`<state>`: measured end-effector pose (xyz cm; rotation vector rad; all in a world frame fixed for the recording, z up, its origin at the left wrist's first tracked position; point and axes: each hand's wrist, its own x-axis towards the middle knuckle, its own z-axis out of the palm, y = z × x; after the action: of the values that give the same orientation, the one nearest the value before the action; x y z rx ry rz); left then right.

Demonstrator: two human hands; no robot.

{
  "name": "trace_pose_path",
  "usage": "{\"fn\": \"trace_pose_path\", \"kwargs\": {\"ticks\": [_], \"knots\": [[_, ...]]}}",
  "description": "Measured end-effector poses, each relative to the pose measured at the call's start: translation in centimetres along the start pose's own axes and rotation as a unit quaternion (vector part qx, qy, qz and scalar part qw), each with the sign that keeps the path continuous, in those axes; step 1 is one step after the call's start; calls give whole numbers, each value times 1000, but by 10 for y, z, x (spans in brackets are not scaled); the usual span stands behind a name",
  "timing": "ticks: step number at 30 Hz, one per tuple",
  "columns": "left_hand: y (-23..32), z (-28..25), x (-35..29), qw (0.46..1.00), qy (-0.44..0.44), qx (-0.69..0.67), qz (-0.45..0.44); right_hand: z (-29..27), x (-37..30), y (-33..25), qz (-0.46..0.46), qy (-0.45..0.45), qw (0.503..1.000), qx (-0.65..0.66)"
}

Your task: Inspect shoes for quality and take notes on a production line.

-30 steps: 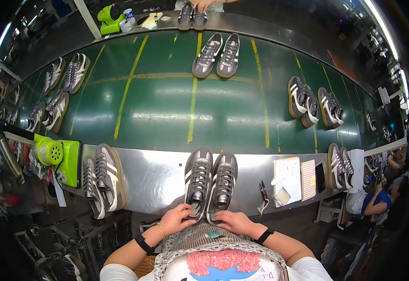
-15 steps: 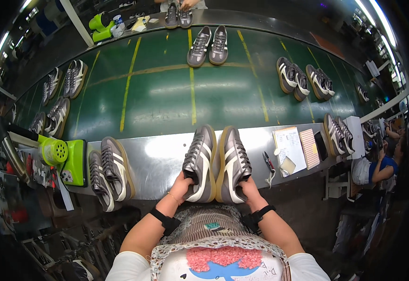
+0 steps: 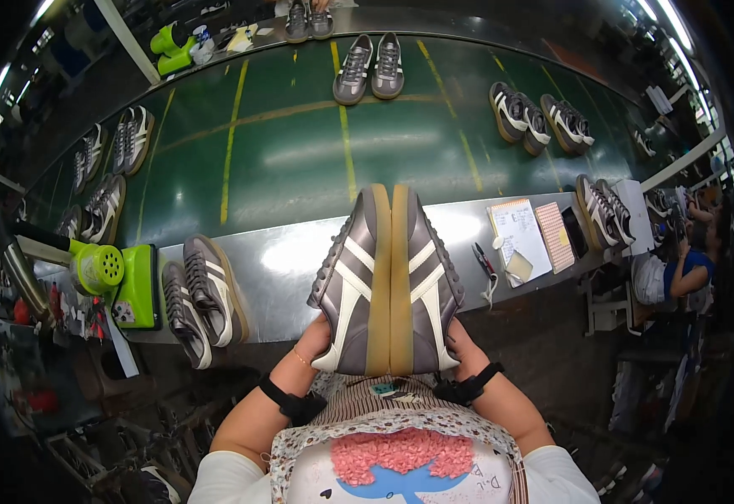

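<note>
Two grey sneakers with white stripes and gum soles are held up close in front of me, toes pointing away. My left hand grips the left sneaker at its heel end, fingers mostly hidden by the shoe. On the other side my right hand has hold of the right sneaker in the same way. Both shoes are turned on their sides, their soles pressed together along the middle. They are above the near edge of the metal ledge.
Left on the ledge stand a sneaker pair and a lime-green machine. A notebook, small nippers and another pair lie right. Beyond runs a green conveyor belt carrying several pairs. A co-worker's hand touches shoes opposite.
Both sneakers have come up nearer to me and rolled further onto their sides, closing the gap so that their soles meet. My hands have moved slightly apart.
</note>
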<state>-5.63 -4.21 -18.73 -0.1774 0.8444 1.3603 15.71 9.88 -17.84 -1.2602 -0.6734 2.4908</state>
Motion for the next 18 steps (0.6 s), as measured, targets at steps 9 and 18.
{"fn": "trace_pose_path", "kwargs": {"ticks": [9, 18], "knots": [[1, 4, -3, 1000, -5, -22, 21, 117, -23, -61, 43, 100, 994, -8], [0, 10, -4, 999, -40, 13, 22, 70, -97, -53, 37, 88, 995, -21]]}}
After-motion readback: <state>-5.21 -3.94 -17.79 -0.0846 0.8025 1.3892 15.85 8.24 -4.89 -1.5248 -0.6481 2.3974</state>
